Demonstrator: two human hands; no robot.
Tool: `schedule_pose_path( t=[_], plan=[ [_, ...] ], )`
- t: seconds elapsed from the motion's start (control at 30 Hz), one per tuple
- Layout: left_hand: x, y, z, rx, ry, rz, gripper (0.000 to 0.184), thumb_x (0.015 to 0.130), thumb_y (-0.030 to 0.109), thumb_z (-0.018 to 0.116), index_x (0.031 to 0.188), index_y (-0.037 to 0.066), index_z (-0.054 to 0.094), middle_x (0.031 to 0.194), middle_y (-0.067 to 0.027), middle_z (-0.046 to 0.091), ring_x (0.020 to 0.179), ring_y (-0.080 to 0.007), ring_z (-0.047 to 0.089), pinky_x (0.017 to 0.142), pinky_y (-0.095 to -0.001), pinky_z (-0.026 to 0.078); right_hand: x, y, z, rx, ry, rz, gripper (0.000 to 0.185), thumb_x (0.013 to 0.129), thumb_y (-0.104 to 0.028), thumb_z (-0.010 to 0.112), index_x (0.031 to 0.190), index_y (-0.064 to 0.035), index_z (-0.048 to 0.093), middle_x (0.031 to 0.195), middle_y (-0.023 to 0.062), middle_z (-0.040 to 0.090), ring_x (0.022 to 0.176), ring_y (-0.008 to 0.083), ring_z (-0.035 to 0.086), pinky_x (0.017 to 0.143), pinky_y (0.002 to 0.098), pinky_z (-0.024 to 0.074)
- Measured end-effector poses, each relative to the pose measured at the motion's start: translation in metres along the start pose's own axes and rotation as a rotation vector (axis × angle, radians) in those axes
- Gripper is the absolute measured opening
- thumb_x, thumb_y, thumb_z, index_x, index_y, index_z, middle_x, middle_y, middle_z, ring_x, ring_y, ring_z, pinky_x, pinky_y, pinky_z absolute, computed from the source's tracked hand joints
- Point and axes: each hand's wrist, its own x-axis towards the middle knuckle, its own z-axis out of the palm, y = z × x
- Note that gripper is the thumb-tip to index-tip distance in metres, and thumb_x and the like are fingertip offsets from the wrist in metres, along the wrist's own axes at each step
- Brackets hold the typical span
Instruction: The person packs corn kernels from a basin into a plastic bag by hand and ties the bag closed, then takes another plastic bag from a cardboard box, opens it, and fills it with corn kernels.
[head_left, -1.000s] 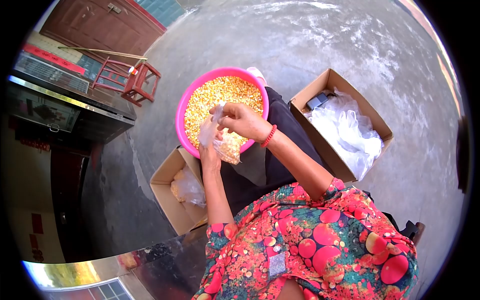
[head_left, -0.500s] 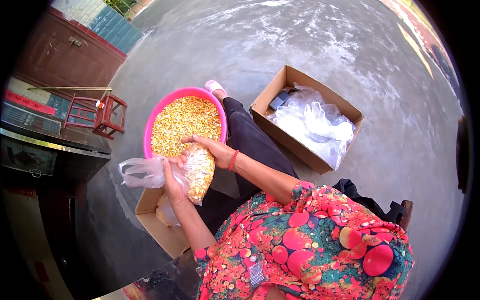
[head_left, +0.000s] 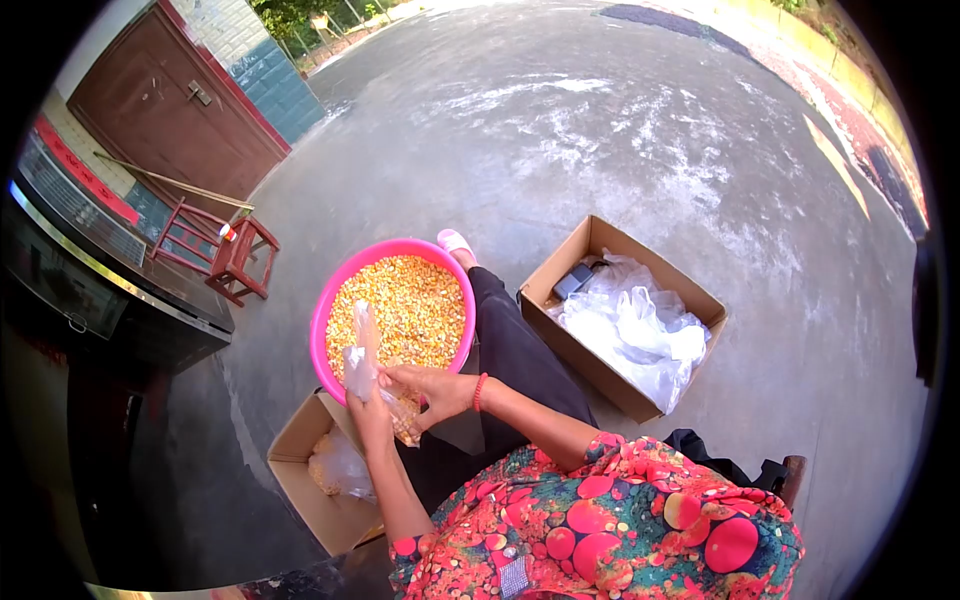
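Observation:
A clear plastic bag of corn kernels (head_left: 404, 418) is between my hands, over the near rim of a pink basin (head_left: 318, 338). My left hand (head_left: 371, 418) is closed round the bag's gathered neck, and the loose top stands up above the fist. My right hand (head_left: 442, 391), with a red bracelet at its wrist, grips the bag from the right, its fingers by the neck and its thumb lower down. Loose yellow corn kernels (head_left: 410, 300) fill much of the basin. The hands partly hide the bag's filled part.
On the right, a cardboard box (head_left: 590, 362) holds crumpled white plastic bags (head_left: 640, 325) and a small dark device (head_left: 573, 281). Another cardboard box (head_left: 300, 440), lower left, contains a filled plastic bag (head_left: 340, 468). A red wooden chair (head_left: 235, 265) stands near a brown door (head_left: 165, 100).
The bag has swung from lying sideways to neck up, with its filled part lower. My right hand has shifted from the bag's far side toward its neck. The camera view has tilted up.

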Motion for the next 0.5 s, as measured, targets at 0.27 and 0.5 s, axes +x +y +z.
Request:
schedule_pose_path(
  t=[0.27,0.5],
  plan=[
    [-0.016,0.011,0.026,0.266,-0.151,0.029,0.029,0.084,-0.001,0.047,0.11,-0.004,0.057,0.105,-0.0154,0.061,0.098,-0.027,0.059,0.087,-0.0366,0.045,0.001,0.018,0.023,0.011,0.007,0.28,0.068,0.065,-0.035,0.076,0.121,-0.0048,0.051,0.122,0.0194,0.052,0.119,0.0377,0.043,0.101,0.043,0.0336],
    [-0.038,0.029,0.061,0.657,-0.294,0.339,0.03,0.078,0.005,0.055,0.107,-0.003,0.057,0.11,-0.0203,0.058,0.111,-0.0372,0.05,0.101,-0.0435,0.035,-0.016,0.038,0.036,0.187,0.3,0.067,0.043,0.078,-0.023,0.066,0.117,-0.0079,0.056,0.12,0.0121,0.055,0.118,0.031,0.046,0.102,0.0443,0.033]
  ],
)
